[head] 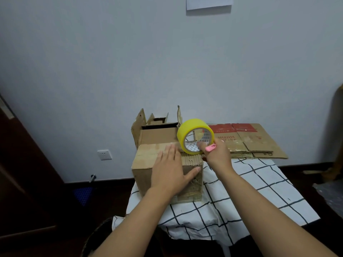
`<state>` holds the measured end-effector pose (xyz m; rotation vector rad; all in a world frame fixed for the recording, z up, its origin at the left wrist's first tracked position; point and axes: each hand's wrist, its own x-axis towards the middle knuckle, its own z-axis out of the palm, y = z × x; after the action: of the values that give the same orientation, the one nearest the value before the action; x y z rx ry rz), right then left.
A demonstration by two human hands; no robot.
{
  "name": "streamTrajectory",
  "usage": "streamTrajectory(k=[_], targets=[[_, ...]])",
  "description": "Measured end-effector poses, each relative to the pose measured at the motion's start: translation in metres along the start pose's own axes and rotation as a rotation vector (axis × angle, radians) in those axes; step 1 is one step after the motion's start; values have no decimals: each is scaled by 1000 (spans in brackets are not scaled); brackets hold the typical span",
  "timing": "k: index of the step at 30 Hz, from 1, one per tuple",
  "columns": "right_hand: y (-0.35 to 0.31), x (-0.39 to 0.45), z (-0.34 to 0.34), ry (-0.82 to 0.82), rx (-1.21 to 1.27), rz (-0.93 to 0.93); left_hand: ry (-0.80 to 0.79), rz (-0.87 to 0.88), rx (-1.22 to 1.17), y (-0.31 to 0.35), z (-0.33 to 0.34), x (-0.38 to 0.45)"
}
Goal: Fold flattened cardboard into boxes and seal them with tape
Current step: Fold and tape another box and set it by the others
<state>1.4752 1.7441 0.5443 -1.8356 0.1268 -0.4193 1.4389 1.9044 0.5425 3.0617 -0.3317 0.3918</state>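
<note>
Left hand point(169, 169) spread flat on closed box point(148, 164). Right hand point(216, 153) grips yellow tape roll point(193, 135) and pink cutter point(210, 147) at box's far right edge.

Left hand point(169, 169): forearm extended forward, palm down, fingers straight and together, thumb spread to the right, pressing flat. Right hand point(217, 154): forearm extended forward, wrist raised, fingers curled in a grip, fingertips hooked inside a ring-shaped item held upright.
</note>
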Motion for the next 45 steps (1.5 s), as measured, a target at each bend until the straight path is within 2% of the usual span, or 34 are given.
streamTrajectory(k=[5,10,12,20,26,29,36,39,45], targets=[[-8,7,-12,73,-169,-116,1,-9,-20,-5,0,1],[16,15,-40,264,-172,-124,-15,-21,-11,-4,-2,2],[27,11,-38,239,-145,-87,-24,-16,-11,-4,-2,3],[62,5,-27,41,259,130,-8,27,10,3,-7,6],[64,0,-19,44,366,190,-5,40,17,25,-2,15],[67,0,-16,75,295,183,32,89,42,29,-1,17],[70,3,-43,232,-184,-17,4,170,24,29,3,20],[78,0,-51,262,-247,-13,3,170,-3,29,3,18],[90,-13,-41,139,-179,17,34,173,-26,29,0,21]])
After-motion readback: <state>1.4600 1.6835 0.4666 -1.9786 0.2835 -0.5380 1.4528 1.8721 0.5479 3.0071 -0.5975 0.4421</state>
